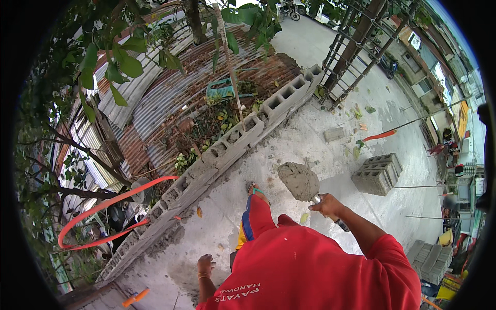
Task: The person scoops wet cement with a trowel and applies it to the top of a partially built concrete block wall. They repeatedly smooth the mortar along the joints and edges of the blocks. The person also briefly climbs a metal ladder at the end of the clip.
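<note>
Grasping a trowel [316,199] by its handle in the right grip [325,205], fingers closed round it; holding the mortar [298,181] on its blade out over the concrete ground [330,166]. Leaving the left grip [206,264] half open, seemingly bare. Bordered by a hollow-block wall [227,162] leftward, stacked blocks [376,175] rightward, a lone block [334,134] ahead.

Lighting: bright, diffuse daylight; soft shadows. Glare: pale sheen on pavement [372,212]. Focus: mortar [298,181] clear, distant buildings [419,72] soft. Distortion: fisheye bowing toward rim; black corners, blue fringe upper right.
</note>
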The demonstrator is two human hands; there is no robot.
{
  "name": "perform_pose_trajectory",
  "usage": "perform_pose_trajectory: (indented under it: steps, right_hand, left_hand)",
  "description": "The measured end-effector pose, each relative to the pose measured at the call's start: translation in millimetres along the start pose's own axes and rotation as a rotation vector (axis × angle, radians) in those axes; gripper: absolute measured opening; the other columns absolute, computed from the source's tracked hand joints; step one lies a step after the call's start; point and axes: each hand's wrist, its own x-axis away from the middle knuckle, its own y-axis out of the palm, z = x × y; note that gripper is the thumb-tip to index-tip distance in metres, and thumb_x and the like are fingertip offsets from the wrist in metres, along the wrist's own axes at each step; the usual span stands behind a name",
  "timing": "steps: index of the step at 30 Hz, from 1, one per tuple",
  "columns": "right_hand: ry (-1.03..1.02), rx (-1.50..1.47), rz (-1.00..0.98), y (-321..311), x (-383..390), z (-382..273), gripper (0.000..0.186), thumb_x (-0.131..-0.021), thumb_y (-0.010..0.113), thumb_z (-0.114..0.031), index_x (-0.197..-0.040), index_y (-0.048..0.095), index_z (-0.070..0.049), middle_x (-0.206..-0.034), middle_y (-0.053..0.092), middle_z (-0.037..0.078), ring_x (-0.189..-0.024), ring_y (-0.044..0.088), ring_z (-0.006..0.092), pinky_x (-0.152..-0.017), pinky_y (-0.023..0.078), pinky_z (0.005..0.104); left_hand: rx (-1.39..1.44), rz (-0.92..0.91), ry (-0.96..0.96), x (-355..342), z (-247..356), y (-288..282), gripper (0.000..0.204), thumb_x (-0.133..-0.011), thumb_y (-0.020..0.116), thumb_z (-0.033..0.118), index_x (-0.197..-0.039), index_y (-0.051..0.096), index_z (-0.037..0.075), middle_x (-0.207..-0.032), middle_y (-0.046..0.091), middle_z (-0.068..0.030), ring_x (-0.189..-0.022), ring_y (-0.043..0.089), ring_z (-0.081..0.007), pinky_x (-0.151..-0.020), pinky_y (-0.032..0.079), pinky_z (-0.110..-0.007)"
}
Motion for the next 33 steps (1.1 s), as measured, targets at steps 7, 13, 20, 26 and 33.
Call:
perform_pose_trajectory:
  steps: [7, 13, 20, 26, 33]
  right_hand:
    - [-0.018, 0.095, -0.041, -100, -52, -58, 0.042, -0.085, 0.083, -0.036, -0.084, 0.062, 0.0, -0.056, 0.057, 0.008, -0.048, 0.055, 0.0166, -0.048, 0.045, 0.0341]
    - [-0.085, 0.299, -0.133, -190, -162, -85, 0.07, -0.082, 0.084, -0.039, -0.117, 0.061, 0.017, -0.061, 0.062, 0.014, -0.051, 0.061, 0.0207, -0.053, 0.05, 0.0336]
    - [-0.222, 0.589, -0.276, -296, -320, -174, 0.073, -0.079, 0.085, -0.036, -0.127, 0.06, 0.013, -0.08, 0.071, 0.017, -0.069, 0.068, 0.0234, -0.067, 0.054, 0.0369]
    - [-0.468, 1.166, -0.446, -314, -463, -275, 0.087, -0.077, 0.082, -0.049, -0.135, 0.057, 0.011, -0.125, 0.065, 0.033, -0.117, 0.066, 0.0382, -0.102, 0.051, 0.0382]
    - [-0.804, 1.346, -0.422, -258, -547, -347, 0.064, -0.084, 0.075, -0.048, -0.118, 0.068, 0.005, -0.095, 0.073, 0.026, -0.094, 0.071, 0.042, -0.084, 0.057, 0.0483]
  left_hand:
    - [0.047, 0.068, 0.091, -94, 222, 35, 0.023, -0.095, 0.06, 0.024, -0.112, 0.067, 0.01, -0.089, 0.065, -0.0015, -0.073, 0.067, -0.0167, -0.053, 0.042, -0.031]
    - [-0.007, 0.178, 0.53, -94, 378, 106, 0.028, -0.099, 0.059, 0.028, -0.114, 0.068, 0.006, -0.097, 0.069, -0.0048, -0.077, 0.067, -0.0133, -0.06, 0.046, -0.029]
    - [0.743, -0.005, 0.169, -92, 460, 292, 0.043, -0.106, 0.054, 0.038, -0.134, 0.056, 0.006, -0.124, 0.067, -0.0092, -0.098, 0.07, -0.0203, -0.076, 0.054, -0.032]
    - [1.183, -0.017, 0.015, -150, 500, 438, 0.053, -0.109, 0.039, 0.038, -0.146, 0.043, 0.001, -0.142, 0.055, -0.0158, -0.121, 0.059, -0.0357, -0.101, 0.048, -0.049]
    - [1.42, 0.035, 0.012, -247, 558, 493, 0.073, -0.108, 0.037, 0.05, -0.159, 0.022, 0.0, -0.162, 0.033, -0.0186, -0.144, 0.04, -0.0397, -0.113, 0.036, -0.052]
